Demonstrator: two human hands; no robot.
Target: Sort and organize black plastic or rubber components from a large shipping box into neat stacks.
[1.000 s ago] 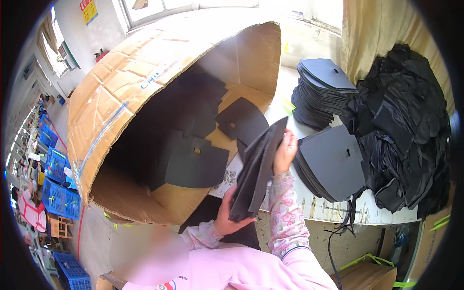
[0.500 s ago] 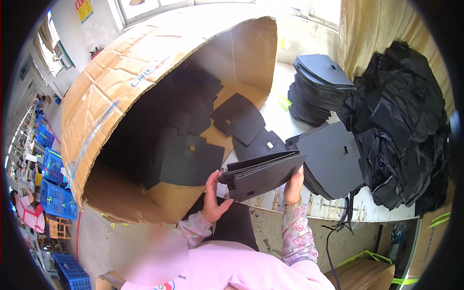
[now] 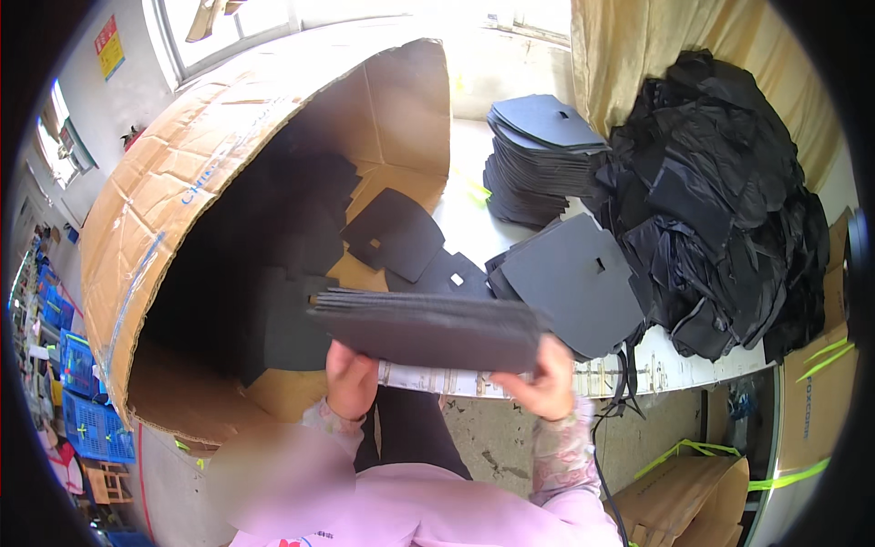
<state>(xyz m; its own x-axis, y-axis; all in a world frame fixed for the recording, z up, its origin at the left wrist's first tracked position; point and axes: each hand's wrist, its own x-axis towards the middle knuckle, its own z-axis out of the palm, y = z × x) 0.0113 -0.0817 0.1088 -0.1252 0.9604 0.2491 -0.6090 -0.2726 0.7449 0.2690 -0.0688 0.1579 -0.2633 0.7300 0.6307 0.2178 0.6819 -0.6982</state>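
Observation:
I hold a thick stack of flat black sheets [image 3: 428,330] level in front of my chest. My left hand [image 3: 349,378] grips its left underside and my right hand [image 3: 544,383] grips its right end. Behind it, a large open cardboard box [image 3: 182,210] lies on its side with more black cut pieces [image 3: 392,232] loose inside. A single stack of the same shaped sheets [image 3: 570,278] lies on the white table [image 3: 474,205] just beyond my right hand.
A taller pile of black sheets [image 3: 538,155] stands at the back of the table. A heap of crumpled black fabric [image 3: 720,210] fills the right side. Blue crates [image 3: 82,401] sit on the floor at left, cardboard cartons [image 3: 693,492] at lower right.
The stack was held upright on edge by both hands a second ago. It has since been tipped flat and brought lower, closer to my body.

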